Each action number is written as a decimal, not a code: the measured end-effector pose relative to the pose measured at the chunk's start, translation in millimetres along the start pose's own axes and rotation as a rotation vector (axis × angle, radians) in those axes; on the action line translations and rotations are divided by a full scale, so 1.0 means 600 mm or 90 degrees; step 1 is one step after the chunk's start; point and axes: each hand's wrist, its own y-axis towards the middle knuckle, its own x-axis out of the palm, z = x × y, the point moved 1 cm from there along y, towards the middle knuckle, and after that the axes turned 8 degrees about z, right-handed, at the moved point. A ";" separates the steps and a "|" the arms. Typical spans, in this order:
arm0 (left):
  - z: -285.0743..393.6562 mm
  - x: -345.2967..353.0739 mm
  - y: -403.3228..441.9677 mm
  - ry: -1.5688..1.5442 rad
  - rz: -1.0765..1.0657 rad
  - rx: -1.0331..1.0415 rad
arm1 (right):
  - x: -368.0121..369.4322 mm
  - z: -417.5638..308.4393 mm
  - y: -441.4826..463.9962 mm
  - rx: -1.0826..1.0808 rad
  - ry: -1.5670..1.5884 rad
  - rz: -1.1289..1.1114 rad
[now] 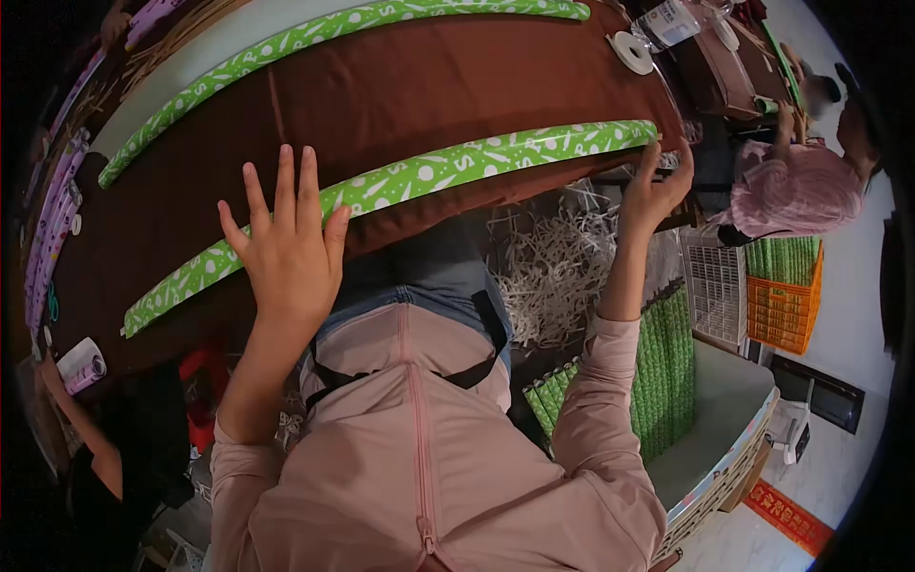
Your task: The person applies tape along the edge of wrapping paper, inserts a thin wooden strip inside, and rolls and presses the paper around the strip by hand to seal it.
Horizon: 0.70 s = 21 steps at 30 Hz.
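A long green wrapping paper roll with white print (457,165) lies along the near edge of the brown-covered table (400,86). It looks bowed in this wide view. My left hand (289,257) rests flat over the left part of the roll, its fingers spread. At the roll's right end is my right hand (656,191), with one fingertip touching that end and the fingers apart. A second green roll (315,43) lies farther back, beside a pale sheet or roll (181,91).
A tape roll (632,52) and clear bottle (667,24) stand at the far right. Shredded paper (558,267), a bin of green rolls (667,362) and an orange crate (786,300) are at right. Another person (791,186) works there; a co-worker's arm (86,419) shows at left.
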 end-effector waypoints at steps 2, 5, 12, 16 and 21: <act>0.000 0.000 0.001 0.003 -0.004 0.005 | 0.004 -0.050 -0.011 -0.080 0.079 -0.039; -0.001 -0.001 0.002 -0.002 -0.007 0.007 | 0.012 -0.107 -0.020 -0.240 0.185 -0.142; -0.004 -0.005 0.006 -0.015 -0.019 0.018 | 0.017 -0.223 -0.031 -0.558 0.280 -0.413; -0.004 -0.007 0.007 -0.027 -0.020 0.020 | 0.032 -0.233 -0.035 -0.610 0.292 -0.425; -0.005 -0.009 0.008 -0.035 -0.031 0.021 | 0.033 -0.231 -0.036 -0.612 0.300 -0.421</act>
